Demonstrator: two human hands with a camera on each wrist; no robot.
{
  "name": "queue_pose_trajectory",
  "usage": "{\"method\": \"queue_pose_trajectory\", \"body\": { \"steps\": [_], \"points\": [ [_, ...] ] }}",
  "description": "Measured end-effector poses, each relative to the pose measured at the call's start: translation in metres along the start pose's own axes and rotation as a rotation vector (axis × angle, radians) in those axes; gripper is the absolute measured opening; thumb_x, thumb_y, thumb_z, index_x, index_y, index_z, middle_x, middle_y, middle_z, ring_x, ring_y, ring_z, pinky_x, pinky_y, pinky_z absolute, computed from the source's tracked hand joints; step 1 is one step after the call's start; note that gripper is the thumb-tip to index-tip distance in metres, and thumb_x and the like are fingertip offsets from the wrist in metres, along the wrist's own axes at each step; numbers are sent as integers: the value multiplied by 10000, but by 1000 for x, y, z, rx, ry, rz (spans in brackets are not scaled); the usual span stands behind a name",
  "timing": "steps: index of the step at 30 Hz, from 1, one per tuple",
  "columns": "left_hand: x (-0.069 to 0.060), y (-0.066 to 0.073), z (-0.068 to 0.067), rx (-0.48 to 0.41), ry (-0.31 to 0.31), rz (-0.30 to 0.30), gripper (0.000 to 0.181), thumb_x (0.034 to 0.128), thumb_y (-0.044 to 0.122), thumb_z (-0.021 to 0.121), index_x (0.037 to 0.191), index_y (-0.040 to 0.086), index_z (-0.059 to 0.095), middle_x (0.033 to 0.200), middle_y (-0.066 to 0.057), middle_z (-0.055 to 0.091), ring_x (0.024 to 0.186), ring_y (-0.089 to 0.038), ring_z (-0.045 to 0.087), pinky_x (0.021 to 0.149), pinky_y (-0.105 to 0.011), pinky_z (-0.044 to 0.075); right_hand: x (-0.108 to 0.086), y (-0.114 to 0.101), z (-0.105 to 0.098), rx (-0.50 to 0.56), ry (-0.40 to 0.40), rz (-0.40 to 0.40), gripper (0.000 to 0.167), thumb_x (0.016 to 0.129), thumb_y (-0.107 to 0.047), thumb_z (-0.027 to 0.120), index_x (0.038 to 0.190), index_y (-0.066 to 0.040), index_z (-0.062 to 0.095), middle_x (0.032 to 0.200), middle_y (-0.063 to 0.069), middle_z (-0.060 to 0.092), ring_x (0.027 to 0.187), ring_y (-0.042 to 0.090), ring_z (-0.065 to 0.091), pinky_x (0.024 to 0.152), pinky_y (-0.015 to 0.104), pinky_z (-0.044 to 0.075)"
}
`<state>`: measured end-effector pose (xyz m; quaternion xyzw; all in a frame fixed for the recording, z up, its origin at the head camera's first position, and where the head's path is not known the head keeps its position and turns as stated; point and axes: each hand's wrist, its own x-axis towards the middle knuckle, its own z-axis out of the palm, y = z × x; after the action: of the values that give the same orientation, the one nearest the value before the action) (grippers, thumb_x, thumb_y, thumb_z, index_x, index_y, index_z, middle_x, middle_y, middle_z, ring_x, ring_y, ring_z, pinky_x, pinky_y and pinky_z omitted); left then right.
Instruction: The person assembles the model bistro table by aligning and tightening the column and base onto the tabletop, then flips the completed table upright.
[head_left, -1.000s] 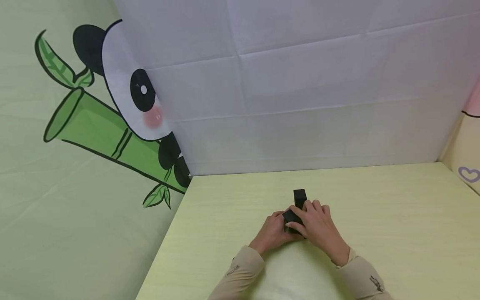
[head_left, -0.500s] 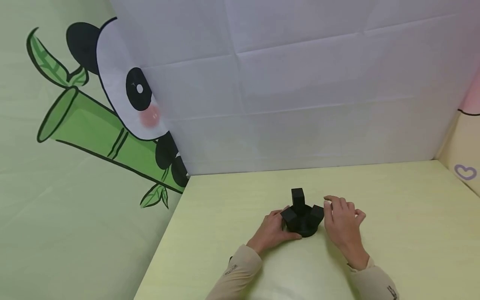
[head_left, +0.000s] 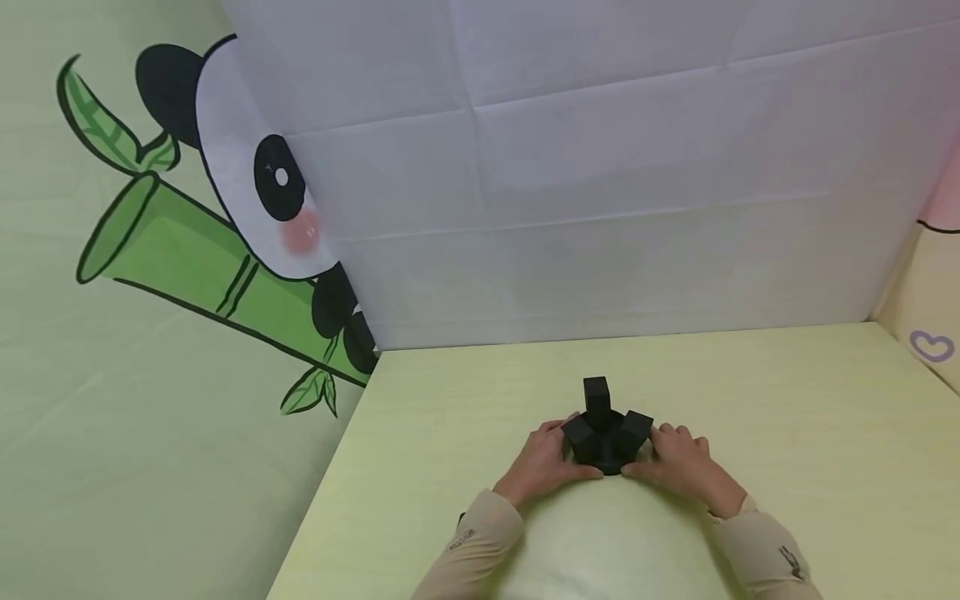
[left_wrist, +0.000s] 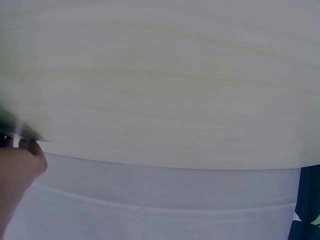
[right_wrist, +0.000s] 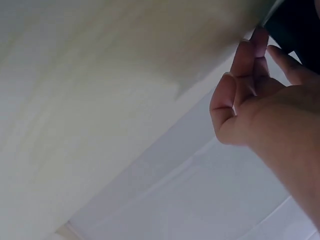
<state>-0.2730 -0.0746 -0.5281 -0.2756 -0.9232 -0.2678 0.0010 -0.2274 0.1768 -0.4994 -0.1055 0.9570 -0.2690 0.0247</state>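
A black three-armed stand point(head_left: 606, 455) sits on the table in the head view, a round base with three blocky arms rising from it. My left hand point(head_left: 544, 460) grips its left side, thumb along the front of the base and fingers round behind. On the opposite side my right hand point(head_left: 681, 468) holds the base, its thumb at the front and curled fingers by the right arm. The left wrist view catches only part of the left hand point(left_wrist: 21, 165) at its edge. In the right wrist view, a dark part of the stand point(right_wrist: 292, 25) shows beyond the curled right fingers.
The pale yellow table point(head_left: 450, 417) extends on both sides of the hands. Behind it hangs a white cloth point(head_left: 600, 167). A green wall point(head_left: 150, 433) with a panda and bamboo picture stands at the left, and a cream panel point(head_left: 918, 308) at the right.
The right hand has left the stand's left arm, swung out to the right, then come down to the right side of the base. The left hand has stayed in place; the stand is barely moved.
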Motion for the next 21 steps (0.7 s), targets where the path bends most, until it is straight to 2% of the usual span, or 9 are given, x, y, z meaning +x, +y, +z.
{"method": "queue_pose_trajectory", "body": {
  "steps": [5, 8, 15, 18, 21],
  "points": [
    [0, 1, 1, -20, 6, -5, 940, 782, 532, 887, 1547, 141, 505, 1469, -17, 586, 1345, -274, 528, 1086, -405, 449, 4, 1, 1, 30, -17, 25, 616, 796, -519, 860, 985, 17, 623, 837, 78, 540, 895, 357, 523, 757, 544, 369],
    [1, 1, 0, -37, 5, -22, 943, 768, 527, 900, 1542, 152, 515, 1439, -28, 610, 1338, -275, 532, 1080, -406, 454, 5, 2, 1, 72, -19, 39, 564, 786, -489, 878, 923, -5, 623, 817, 66, 550, 863, 328, 519, 741, 524, 368],
    [3, 1, -3, -73, -10, -25, 874, 760, 491, 919, 1524, 289, 547, 1448, 37, 602, 1342, -274, 518, 1093, -436, 434, 6, 1, 1, 113, 15, 15, 495, 757, -442, 915, 924, -42, 676, 756, 21, 586, 757, 257, 537, 689, 483, 364],
    [2, 1, -4, -86, -3, -24, 852, 750, 488, 926, 1500, 289, 573, 1424, 50, 617, 1327, -272, 524, 1084, -440, 437, 6, 2, 1, 134, 35, -15, 470, 748, -426, 925, 921, -60, 686, 732, 4, 577, 719, 226, 533, 675, 464, 356],
    [2, 2, -8, -155, -7, -34, 731, 749, 468, 933, 1393, 258, 656, 1336, 69, 665, 1282, -227, 557, 1065, -405, 451, 7, 4, 0, 196, 22, -51, 452, 768, -405, 916, 969, -66, 693, 688, -23, 528, 657, 172, 495, 635, 403, 357]
  ]
}}
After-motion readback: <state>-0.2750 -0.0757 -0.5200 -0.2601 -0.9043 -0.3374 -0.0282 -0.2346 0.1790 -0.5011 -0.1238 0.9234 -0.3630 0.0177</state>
